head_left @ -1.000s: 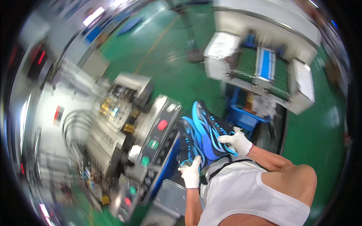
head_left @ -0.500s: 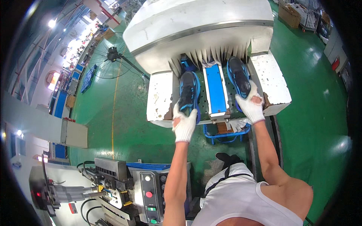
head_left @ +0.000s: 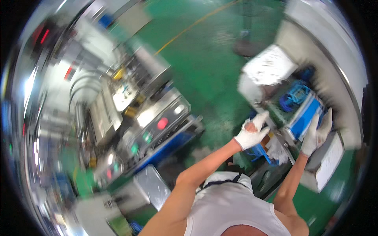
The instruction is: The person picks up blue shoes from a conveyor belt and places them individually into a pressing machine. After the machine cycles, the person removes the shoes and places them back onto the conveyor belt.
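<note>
My left hand [head_left: 253, 131], in a white knit glove, hangs in front of the near edge of a white conveyor machine [head_left: 350, 90]. Its thumb and fingers are spread, with nothing between them. My right hand [head_left: 316, 133], gloved the same way, reaches over the right lane beside a blue centre panel [head_left: 308, 115]. Those fingers are apart too, and no shoe shows in them. A bright blue and dark shoe [head_left: 294, 96] lies blurred in the left lane, near the hanging strip curtain. What lies under my right hand is hidden.
To the left stands a machine with a control panel [head_left: 163, 118] of coloured buttons. A blue-framed cart [head_left: 260, 152] with pale cloth or paper sits below the conveyor. The fan's round base [head_left: 246, 48] rests on the green floor beyond.
My view has swung left, so the conveyor now sits at the right. Both hands have let go of the two dark shoes; the left hand has drawn back from the lane.
</note>
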### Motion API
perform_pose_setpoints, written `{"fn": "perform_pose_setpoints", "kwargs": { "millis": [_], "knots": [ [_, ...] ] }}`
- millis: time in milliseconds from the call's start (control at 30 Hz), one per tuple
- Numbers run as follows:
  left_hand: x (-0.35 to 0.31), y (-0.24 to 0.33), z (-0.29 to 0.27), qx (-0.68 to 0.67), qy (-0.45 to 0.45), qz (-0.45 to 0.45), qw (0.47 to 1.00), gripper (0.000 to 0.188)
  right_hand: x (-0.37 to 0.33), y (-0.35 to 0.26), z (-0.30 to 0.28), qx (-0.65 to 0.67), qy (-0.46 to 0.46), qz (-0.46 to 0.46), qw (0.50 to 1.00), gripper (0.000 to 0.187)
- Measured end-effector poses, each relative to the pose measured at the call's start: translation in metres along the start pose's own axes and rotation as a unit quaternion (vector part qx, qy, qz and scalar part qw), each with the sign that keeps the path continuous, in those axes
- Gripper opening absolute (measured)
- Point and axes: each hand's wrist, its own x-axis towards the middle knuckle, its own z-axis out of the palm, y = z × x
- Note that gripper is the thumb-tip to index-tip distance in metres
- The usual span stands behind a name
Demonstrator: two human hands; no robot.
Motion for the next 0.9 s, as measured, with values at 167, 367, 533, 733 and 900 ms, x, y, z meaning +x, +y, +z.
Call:
{"fn": "perform_pose_setpoints", "kwargs": {
  "millis": [167,367,533,733,900],
  "knots": [
    [-0.329,-0.116,-0.103,0.145,-0.116,-0.506,0.842,0.046,-0.189,0.0,0.125,0.232,-0.619,0.241,0.711,0.058],
    [-0.764,-0.007,-0.117,0.144,0.572,-0.717,0.371,0.044,-0.359,-0.113,0.123,0.056,-0.881,-0.099,0.458,0.063],
    [-0.87,0.1,-0.02,0.131,0.632,-0.745,0.171,0.047,-0.432,-0.147,0.123,-0.079,-0.867,-0.291,0.396,0.066],
    [-0.866,0.135,0.116,0.055,0.633,-0.751,-0.182,0.092,-0.481,-0.165,0.117,-0.212,-0.863,-0.205,0.411,0.064],
    [-0.933,0.155,0.14,0.103,0.643,-0.746,-0.139,0.091,-0.478,-0.156,0.171,-0.232,-0.775,-0.552,0.202,0.049]
  ]
}}
